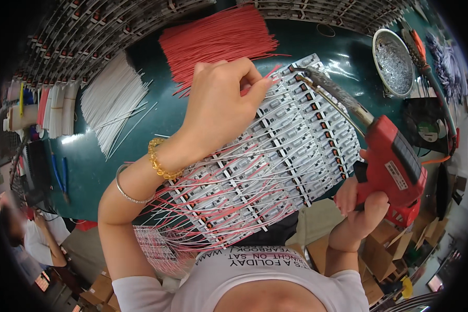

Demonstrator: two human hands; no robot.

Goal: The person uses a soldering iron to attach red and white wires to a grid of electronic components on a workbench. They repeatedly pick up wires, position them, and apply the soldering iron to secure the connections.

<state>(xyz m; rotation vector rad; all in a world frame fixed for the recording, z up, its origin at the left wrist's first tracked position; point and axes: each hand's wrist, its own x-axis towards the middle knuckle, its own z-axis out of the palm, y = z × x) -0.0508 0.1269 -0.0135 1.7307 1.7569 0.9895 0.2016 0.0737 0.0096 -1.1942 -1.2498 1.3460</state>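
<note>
On the green table (83, 179) lies the board panel (283, 151), seemingly part-wired (lower-left rows carry red wires (166, 208); upper-right ones appear to lack them). The red soldering gun (390, 158) sits in the closed right hand (366, 205), right of the panel; the left hand (226, 96), over its upper-left side, pinches a red wire (274, 72).

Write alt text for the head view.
A person's right-hand grip holds a red soldering gun, its tip near the far edge of a panel of small electronic modules trailing red and white wires, while the left-hand grip pinches red wire close by. A red wire bundle and a white wire bundle lie beyond on a green table.
</note>
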